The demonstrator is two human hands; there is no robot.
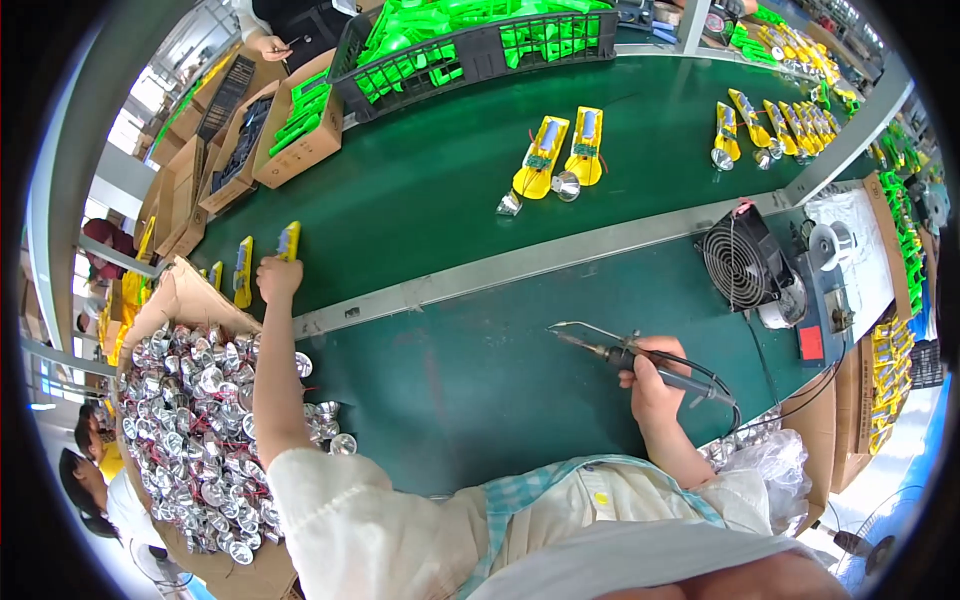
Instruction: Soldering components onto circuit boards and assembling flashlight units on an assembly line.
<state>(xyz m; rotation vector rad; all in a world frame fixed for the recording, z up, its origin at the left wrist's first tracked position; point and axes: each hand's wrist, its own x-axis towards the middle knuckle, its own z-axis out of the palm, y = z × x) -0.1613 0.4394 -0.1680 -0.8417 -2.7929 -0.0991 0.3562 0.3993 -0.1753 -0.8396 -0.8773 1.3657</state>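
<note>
A: Left hand point(279, 282)?

B: Closed on the near end of a yellow housing point(290, 240). Located at the left of the far green surface point(420, 180), just beyond the metal rail point(520, 266). Near it, further left and apart: a second yellow housing point(243, 270), standing lengthwise to the view.

A: Right hand point(657, 392)?

B: Wrapped round a soldering iron point(692, 384), grey-handled, black-cabled, with a thin curved tube beside the tip. Held over the near green surface point(470, 380), tip toward the left.

A: Left side, near the forearm?

B: One open carton point(185, 290), heaped with silver reflectors point(200, 440) on red wires. Several more at the surface's edge, partly behind the arm.

A: Right side?

B: One black fan point(738, 265); one grey box with a red patch point(825, 300); one white spool point(832, 243); one clear plastic bag point(770, 470), crumpled.

A: Remainder, beyond the rail?

B: One pair of yellow housings with reflectors point(543, 150), side by side, mid-length. One row of yellow housings point(800, 125), closely spaced, toward the right. One black crate point(460, 75), at the far edge, piled with green parts point(430, 30).
</note>
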